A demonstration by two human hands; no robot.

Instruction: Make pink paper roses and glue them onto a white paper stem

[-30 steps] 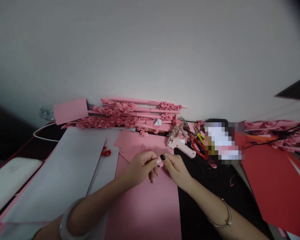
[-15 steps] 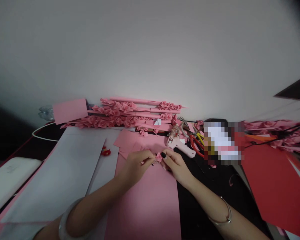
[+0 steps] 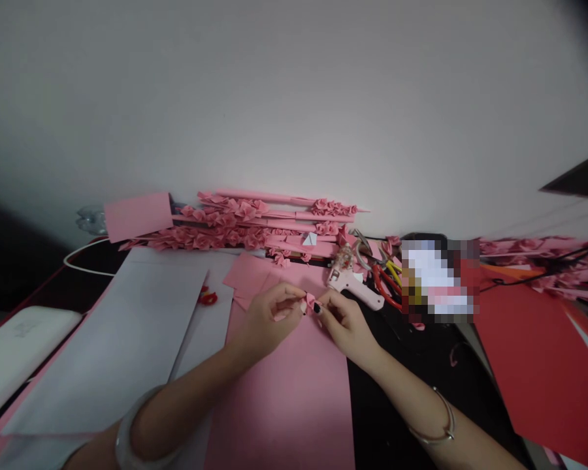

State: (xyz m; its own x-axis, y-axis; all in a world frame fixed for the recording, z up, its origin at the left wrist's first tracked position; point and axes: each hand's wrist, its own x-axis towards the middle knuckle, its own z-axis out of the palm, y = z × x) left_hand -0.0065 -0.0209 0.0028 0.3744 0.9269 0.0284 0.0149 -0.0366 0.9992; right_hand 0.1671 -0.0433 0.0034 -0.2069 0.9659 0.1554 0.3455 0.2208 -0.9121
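Observation:
A small folded pink paper flower (image 3: 310,304) is pinched between my two hands, above a large pink sheet (image 3: 289,398). My left hand (image 3: 274,318) grips its left side with thumb and fingertips. From the right, my right hand (image 3: 345,324) holds it with a dark-nailed finger on its face. Just behind my right hand lies a pale pink glue gun (image 3: 355,287). Smaller pink sheets (image 3: 249,272) lie beyond my left hand.
Pink paper flower stems (image 3: 225,228) are piled along the wall. Right of the glue gun are pliers (image 3: 385,277) and a blurred phone (image 3: 436,277). Red sheets (image 3: 534,365) lie at right, white sheets (image 3: 112,339) and a white power bank (image 3: 24,352) at left.
The fingers of both hands have shifted around the flower, which has turned and risen slightly. The fingers of my left hand are more raised and arched.

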